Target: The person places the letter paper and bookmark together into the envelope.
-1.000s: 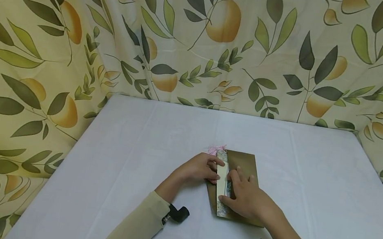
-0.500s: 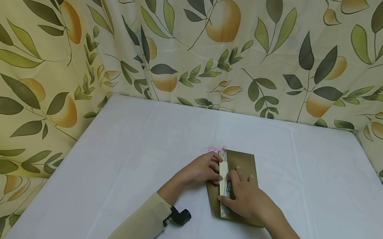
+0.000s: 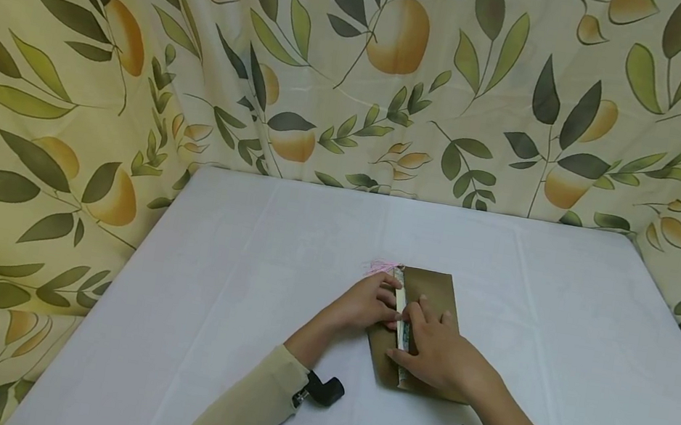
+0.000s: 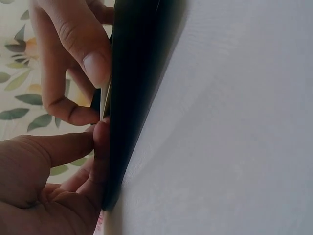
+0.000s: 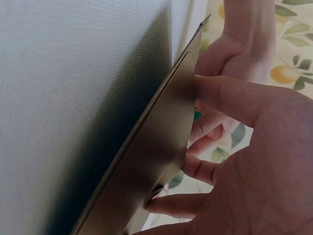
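Observation:
A flat brown envelope (image 3: 432,285) lies on the table, partly under both hands. Along its left part runs a thin card strip (image 3: 400,331), cream with patterned ends, with a pink tassel (image 3: 382,268) at its far end. My left hand (image 3: 366,303) pinches the strip's left edge; the left wrist view shows its thumb (image 4: 68,148) and finger meeting there. My right hand (image 3: 448,353) holds the envelope by an edge beside the strip, with bent fingers (image 5: 181,204) against the brown surface. The strip's right part is hidden by the envelope and right hand.
A white cloth covers the table (image 3: 284,233), which surrounds the envelope on all sides. Behind and to the left hangs a curtain (image 3: 202,74) printed with leaves and fruit. Each wrist carries a small black camera (image 3: 323,390).
My left hand has moved slightly right, pushing the strip's edge along; less of the strip's width shows. The tassel has shifted a little. My right hand and the envelope stay almost still.

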Available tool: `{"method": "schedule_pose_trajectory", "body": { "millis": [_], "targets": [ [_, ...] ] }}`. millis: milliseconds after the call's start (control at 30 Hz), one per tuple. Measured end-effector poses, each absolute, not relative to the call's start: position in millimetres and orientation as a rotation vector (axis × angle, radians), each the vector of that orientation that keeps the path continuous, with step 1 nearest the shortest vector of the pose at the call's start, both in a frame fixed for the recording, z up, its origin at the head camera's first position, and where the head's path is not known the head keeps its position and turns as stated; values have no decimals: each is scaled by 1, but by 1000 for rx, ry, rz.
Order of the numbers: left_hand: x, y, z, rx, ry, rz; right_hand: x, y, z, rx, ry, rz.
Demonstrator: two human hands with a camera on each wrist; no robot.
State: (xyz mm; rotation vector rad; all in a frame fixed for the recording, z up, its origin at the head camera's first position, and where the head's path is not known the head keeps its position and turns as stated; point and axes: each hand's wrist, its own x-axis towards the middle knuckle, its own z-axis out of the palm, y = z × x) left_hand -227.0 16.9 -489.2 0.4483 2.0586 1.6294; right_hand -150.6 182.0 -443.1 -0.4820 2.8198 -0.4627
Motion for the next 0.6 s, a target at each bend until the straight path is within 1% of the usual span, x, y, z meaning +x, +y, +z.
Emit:
{"method": "schedule_pose_trajectory", "body": {
  "millis": [400,600],
  "targets": [
    [-222,24,-489,455,2155,1606,-150,182,-441,-501,2819,-463],
    [-221,24,-488,517,2370,1426,-150,182,-440,-517,2817,-449]
  ]
}}
